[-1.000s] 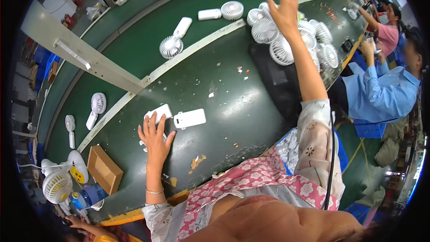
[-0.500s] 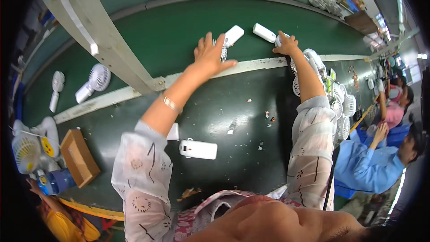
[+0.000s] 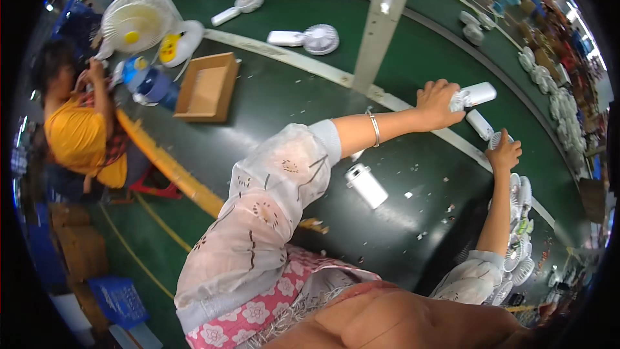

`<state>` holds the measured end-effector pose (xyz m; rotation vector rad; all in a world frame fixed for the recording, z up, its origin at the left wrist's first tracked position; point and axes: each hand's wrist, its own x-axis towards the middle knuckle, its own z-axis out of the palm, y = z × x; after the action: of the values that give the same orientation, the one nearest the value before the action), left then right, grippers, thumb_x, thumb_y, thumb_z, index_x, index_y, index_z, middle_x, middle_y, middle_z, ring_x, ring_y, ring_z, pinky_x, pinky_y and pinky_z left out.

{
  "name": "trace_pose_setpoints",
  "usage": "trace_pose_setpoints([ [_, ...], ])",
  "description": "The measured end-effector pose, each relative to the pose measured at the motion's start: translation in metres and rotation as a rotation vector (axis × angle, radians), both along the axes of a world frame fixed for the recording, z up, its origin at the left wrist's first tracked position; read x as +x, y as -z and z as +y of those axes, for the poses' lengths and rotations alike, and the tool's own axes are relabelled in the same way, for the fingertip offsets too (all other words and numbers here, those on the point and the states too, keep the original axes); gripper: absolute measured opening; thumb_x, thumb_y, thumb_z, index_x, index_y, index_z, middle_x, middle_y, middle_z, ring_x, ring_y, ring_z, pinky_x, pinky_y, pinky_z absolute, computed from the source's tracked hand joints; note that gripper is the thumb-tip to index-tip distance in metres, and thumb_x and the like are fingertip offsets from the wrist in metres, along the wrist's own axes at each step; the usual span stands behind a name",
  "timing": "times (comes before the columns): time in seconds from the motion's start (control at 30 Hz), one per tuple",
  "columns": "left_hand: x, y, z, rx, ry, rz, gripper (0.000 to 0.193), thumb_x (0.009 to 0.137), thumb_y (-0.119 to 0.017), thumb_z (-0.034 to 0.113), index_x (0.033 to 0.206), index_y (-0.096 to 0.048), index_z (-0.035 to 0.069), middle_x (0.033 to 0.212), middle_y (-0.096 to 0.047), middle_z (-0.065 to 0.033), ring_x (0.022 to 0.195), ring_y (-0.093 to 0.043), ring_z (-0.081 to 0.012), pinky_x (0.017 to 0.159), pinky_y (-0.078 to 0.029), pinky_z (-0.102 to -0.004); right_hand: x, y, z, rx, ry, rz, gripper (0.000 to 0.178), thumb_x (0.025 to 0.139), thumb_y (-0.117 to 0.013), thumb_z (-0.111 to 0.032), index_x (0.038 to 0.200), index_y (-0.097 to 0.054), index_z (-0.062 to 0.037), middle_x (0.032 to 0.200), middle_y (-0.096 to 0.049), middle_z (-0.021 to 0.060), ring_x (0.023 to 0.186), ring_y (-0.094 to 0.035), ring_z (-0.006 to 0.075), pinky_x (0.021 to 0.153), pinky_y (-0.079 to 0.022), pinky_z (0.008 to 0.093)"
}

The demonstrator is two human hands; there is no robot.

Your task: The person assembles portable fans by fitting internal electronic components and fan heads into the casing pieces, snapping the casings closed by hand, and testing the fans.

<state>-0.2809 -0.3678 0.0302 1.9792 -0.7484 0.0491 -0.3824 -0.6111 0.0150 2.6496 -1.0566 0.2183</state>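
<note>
My left hand is stretched across the dark green belt and closed on the head end of a white hand-held fan. My right hand rests on a second white fan just below it, fingers curled over its round head. A white fan handle part lies on the belt under my left forearm. A pile of white fan heads sits beside my right forearm.
An open cardboard box stands at the left. Behind it are a desk fan and a blue bottle. Two white fans lie beyond the white belt stripe. A grey post crosses above. A person in yellow sits at the left.
My view has swung left and rotated. My left hand has reached further and closed on the white fan. My right hand has drawn onto the second fan's head.
</note>
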Motion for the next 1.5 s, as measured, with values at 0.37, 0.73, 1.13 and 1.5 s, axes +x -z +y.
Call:
trace_pose_setpoints([
  [0.37,-0.07,-0.01,0.19,-0.643,0.487,1.32,0.043,0.089,-0.05,0.042,0.103,-0.058,0.003,0.097,-0.064,-0.0086,0.083,-0.063,-0.0167,0.077,-0.051,-0.0312,-0.11,-0.012,0.175,0.126,-0.166,-0.331,0.083,0.059,-0.079,-0.033,0.13,-0.038,-0.016,0.124,-0.039,0.0272,0.109,-0.043,0.0439,0.085,-0.041,0.0501],
  [0.73,-0.065,-0.011,0.243,-0.585,1.195,1.262,0.086,0.082,-0.028,0.068,0.128,-0.037,-0.004,0.111,-0.056,-0.0207,0.092,-0.06,-0.0236,0.078,-0.051,-0.0362,-0.143,-0.061,0.272,1.124,-0.69,-0.382,0.044,0.07,-0.071,-0.034,0.091,-0.053,-0.0002,0.088,-0.059,0.0191,0.08,-0.059,0.0351,0.065,-0.045,0.0386],
  [1.13,-0.129,0.009,0.217,-0.371,0.625,0.853,0.018,0.086,-0.056,0.02,0.092,-0.053,0.003,0.078,-0.059,-0.005,0.071,-0.057,-0.0107,0.062,-0.047,-0.0241,-0.142,0.008,0.306,1.792,-0.409,-0.42,0.028,0.085,-0.059,-0.026,0.085,-0.063,0.0018,0.059,-0.06,0.0068,0.052,-0.057,0.0106,0.049,-0.045,0.0216],
  [1.5,-0.149,0.029,0.21,-0.467,1.092,1.772,0.048,0.081,-0.061,0.042,0.101,-0.047,0.0,0.071,-0.047,-0.003,0.052,-0.044,-0.0113,0.046,-0.038,-0.0237,-0.113,0.008,0.275,2.298,-0.52,-1.178,0.044,0.075,-0.072,-0.015,0.11,-0.052,-0.0002,0.1,-0.06,0.0085,0.092,-0.059,0.0165,0.081,-0.05,0.0303],
])
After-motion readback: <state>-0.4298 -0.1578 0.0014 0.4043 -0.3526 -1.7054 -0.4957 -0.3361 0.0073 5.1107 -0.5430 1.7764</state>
